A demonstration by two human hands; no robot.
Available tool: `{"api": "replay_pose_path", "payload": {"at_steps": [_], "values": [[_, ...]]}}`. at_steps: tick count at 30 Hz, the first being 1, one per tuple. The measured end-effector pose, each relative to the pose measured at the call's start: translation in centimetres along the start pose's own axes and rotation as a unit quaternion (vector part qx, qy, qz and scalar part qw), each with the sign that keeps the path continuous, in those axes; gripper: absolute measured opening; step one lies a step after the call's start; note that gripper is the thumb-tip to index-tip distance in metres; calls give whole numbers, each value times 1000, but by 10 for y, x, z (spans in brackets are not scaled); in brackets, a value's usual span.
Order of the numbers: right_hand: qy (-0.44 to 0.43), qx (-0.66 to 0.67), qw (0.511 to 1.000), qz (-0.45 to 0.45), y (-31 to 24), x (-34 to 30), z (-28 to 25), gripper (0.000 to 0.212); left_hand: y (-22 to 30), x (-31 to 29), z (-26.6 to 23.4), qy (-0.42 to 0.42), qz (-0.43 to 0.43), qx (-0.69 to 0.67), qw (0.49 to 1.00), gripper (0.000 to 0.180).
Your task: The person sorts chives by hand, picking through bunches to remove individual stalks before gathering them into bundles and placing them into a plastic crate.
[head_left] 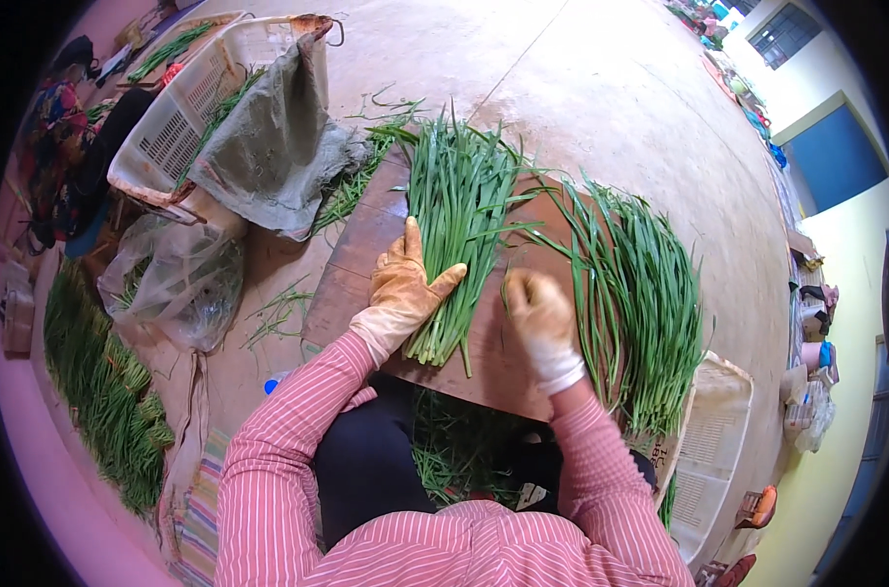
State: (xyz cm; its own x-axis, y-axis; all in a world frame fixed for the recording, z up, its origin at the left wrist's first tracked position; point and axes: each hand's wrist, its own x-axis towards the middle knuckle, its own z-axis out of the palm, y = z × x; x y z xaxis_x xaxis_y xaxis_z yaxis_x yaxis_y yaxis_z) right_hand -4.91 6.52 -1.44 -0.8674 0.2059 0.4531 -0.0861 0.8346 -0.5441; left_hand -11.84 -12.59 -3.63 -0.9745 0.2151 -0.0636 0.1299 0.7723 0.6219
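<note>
Before me lies a board (352,269); one leafy bundle (464,196) rests midway on it, my left hand (405,289) touching it, a second heap (650,303) to the right (my right hand (542,318) between them). Further left stands a crate (174,147), a cloth (264,157) over its side, a bag (185,284) nearer me

Leaves (461,191) are green, stems (435,342) paler; gloves (402,289) tan-stained; sleeves (280,430) pink, white-striped; trousers (361,479) probably black.

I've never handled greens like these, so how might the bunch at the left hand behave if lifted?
The bunch of greens would probably droop at its leafy end, where the blades look long and thin. It may splay apart, as no tie shows around it. The pale stalk ends look straighter, so probably stiffer.
</note>
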Motion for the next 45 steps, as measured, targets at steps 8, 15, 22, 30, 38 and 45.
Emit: {"api": "replay_pose_path", "payload": {"at_steps": [8,15,22,30,38,45], "values": [[-223,-50,968,108,-52,-76,37,66,8,2,15,5,12,-8,1000,112],[-165,-12,986,6,-29,-68,-7,44,20,-3,6,22,10,31,999,114],[8,21,993,-114,-57,41,6,30,25,-2,6,-42,-13,154,987,111],[-234,-213,936,-153,-72,137,109,69,27,-8,11,12,29,151,988,106],[-298,-229,921,-104,-49,141,134,34,35,-2,5,-69,-47,164,983,115],[-246,-132,939,-201,-40,143,126,14,35,2,-3,-108,-47,114,986,113]]}}
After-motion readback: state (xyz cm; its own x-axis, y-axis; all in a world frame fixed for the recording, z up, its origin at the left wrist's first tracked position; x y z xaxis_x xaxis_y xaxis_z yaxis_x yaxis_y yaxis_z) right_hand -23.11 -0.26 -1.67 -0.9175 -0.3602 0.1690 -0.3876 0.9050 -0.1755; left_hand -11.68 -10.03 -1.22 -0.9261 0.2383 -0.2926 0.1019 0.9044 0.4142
